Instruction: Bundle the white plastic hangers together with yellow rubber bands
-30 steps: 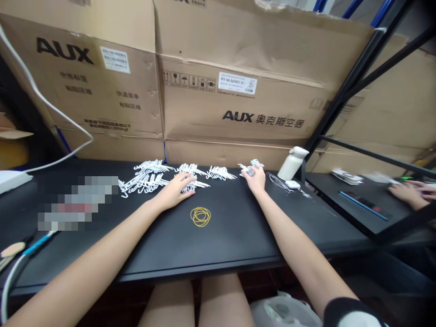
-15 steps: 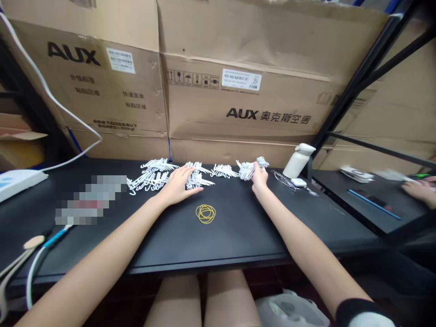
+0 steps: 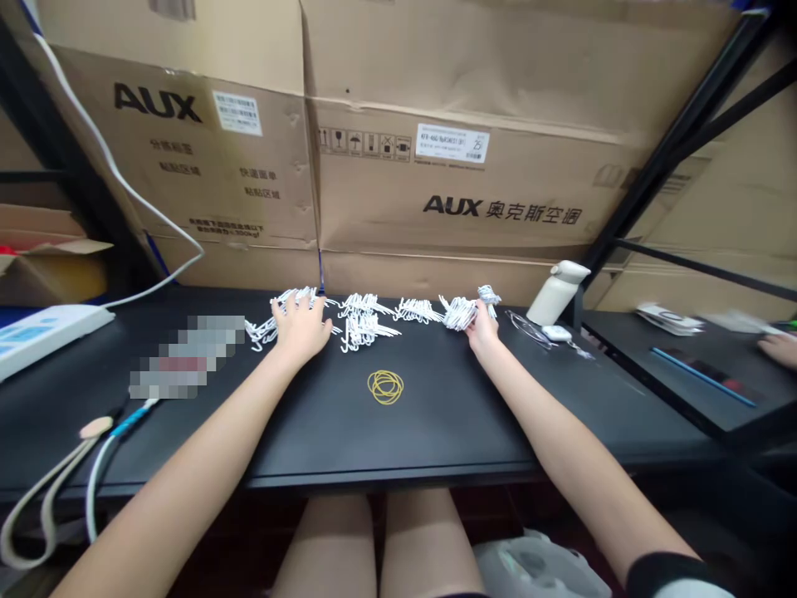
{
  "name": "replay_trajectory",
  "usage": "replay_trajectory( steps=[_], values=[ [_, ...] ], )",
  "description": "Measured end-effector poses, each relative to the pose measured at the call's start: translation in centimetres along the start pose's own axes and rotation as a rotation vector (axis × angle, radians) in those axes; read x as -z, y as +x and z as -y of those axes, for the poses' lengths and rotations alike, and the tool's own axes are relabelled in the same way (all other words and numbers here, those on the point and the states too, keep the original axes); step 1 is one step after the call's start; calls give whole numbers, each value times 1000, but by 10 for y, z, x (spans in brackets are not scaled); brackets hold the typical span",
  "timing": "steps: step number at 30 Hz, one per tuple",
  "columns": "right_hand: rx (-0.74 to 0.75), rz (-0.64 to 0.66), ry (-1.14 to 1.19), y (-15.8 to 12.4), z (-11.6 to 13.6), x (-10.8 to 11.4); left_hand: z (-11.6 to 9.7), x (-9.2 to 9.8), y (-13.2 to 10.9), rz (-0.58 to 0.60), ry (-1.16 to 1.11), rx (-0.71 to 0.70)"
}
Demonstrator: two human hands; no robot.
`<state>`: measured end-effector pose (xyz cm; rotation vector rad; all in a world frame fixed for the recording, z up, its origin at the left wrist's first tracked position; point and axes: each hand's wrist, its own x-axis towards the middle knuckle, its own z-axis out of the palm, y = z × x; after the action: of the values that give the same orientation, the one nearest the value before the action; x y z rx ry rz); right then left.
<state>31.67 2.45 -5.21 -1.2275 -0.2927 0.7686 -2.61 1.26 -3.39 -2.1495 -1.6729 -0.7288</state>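
Note:
My left hand (image 3: 300, 326) lies over the leftmost pile of white hooks (image 3: 262, 332), its fingers spread and partly covering the pile. To its right are more hook piles: a middle pile (image 3: 361, 328) and a smaller pile (image 3: 416, 311) farther right. At the right end, my right hand (image 3: 483, 324) has its fingers curled against a bundle of white hooks (image 3: 459, 313); its fingertips are partly hidden. Another small hook bundle (image 3: 489, 294) shows just beyond that hand. Several yellow rubber bands (image 3: 385, 387) lie loosely together on the black table (image 3: 398, 440), nearer to me.
A white bottle (image 3: 559, 293), a cable, and a small white case (image 3: 556, 334) stand at right. On the left are a power strip (image 3: 53, 332), a blurred-out object (image 3: 187, 357) and a strap (image 3: 46, 507). Cardboard (image 3: 374, 199) walls the back. Another person's hand (image 3: 778, 349) shows far right.
My left hand has moved left from the middle hook pile onto the leftmost one, uncovering the middle pile. My right hand stays at its bundle. The whole view has shifted slightly.

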Motion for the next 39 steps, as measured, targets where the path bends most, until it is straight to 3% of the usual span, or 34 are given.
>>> replay_trajectory(
  steps=[4,12,18,31,39],
  values=[
    [-28,-13,49,-2,1,0,6,-2,-1,78,72,12],
    [-71,-19,117,-3,2,0,14,-1,2,112,58,68],
    [-83,-19,128,-5,3,0,10,8,4,286,213,124],
    [-81,-19,136,-4,2,-1,6,4,5,232,197,43],
    [-82,-15,127,-6,3,0,16,-2,4,235,199,30]
  ],
)
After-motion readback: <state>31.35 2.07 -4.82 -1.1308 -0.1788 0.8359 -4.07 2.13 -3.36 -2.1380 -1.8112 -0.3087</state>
